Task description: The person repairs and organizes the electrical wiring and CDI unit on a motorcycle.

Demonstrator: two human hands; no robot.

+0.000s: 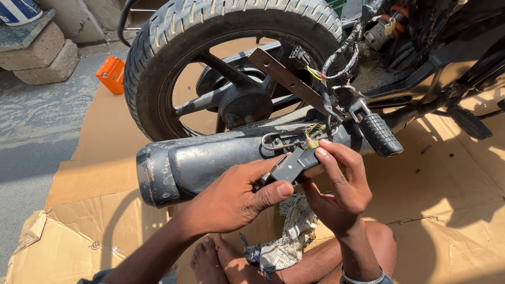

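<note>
A small black flat part (292, 164) with thin coloured wires (314, 138) is held in front of a motorcycle's black exhaust muffler (200, 160). My left hand (239, 197) pinches its lower left side between thumb and fingers. My right hand (339, 184) grips its right end, fingertips at the yellow wire connector. The wires run up to a loom (336, 63) beside the rear wheel (226, 68).
A black ribbed footpeg (380, 134) juts out just right of my hands. A patterned rag (286, 239) lies by my bare feet (221, 260) on flattened cardboard (89, 210). An orange box (111, 74) and stone blocks (39, 52) sit at the far left.
</note>
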